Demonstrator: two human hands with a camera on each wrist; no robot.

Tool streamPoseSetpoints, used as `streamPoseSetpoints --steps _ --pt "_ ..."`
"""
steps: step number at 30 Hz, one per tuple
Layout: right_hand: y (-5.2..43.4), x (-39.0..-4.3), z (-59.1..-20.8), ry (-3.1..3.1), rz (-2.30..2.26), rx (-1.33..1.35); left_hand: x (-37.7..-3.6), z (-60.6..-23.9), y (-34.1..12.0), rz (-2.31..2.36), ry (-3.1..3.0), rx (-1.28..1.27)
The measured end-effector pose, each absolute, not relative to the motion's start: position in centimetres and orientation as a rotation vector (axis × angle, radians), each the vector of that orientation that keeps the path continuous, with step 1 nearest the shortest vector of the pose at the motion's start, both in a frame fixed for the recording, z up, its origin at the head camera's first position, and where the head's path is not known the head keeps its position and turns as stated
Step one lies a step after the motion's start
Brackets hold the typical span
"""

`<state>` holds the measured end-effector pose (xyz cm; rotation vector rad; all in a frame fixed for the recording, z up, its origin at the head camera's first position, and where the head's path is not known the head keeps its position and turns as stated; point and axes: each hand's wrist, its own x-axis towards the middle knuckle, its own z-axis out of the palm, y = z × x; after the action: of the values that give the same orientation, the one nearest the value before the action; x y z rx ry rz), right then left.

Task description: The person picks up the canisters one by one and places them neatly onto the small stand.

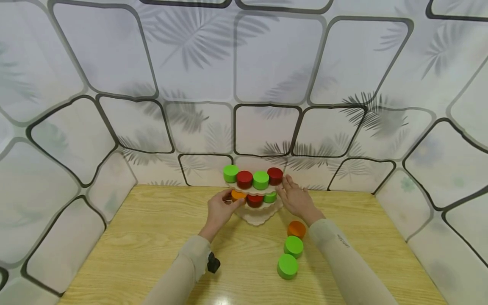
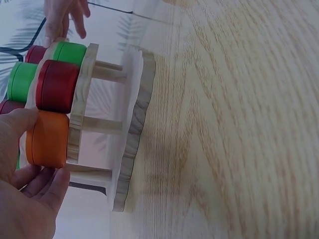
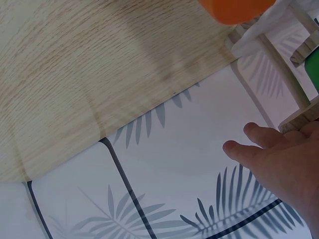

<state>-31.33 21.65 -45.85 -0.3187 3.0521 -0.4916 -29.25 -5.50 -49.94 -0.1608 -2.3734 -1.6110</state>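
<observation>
A tiered wooden stand [image 1: 256, 217] with scalloped edges stands near the back wall. Its middle tier carries an orange round block [image 2: 49, 142], a red one [image 1: 254, 201] and a green one [image 1: 270, 198]. My left hand [image 1: 221, 208] holds the orange block at the tier's left side, thumb on one side and fingers on the other. On the top tier sit green [image 1: 261, 180] and red [image 1: 244, 180] blocks. At the right edge of that tier my right hand [image 1: 297, 201] touches the rim, with two fingers extended past it in the right wrist view.
To the right front of the stand, an orange block [image 1: 296, 229] and two green blocks [image 1: 293, 246] lie in a row on the wooden table [image 1: 152, 245]. Patterned white walls [image 1: 263, 129] enclose the back and sides. A small black object [image 1: 213, 262] is by the left sleeve.
</observation>
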Motion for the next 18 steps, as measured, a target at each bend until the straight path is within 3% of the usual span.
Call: streamPoseSetpoints --steps 18 --pt "21.77 -31.66 -46.28 3.064 -0.478 -0.328 -29.44 -50.16 -5.03 -1.606 -2.350 -0.143"
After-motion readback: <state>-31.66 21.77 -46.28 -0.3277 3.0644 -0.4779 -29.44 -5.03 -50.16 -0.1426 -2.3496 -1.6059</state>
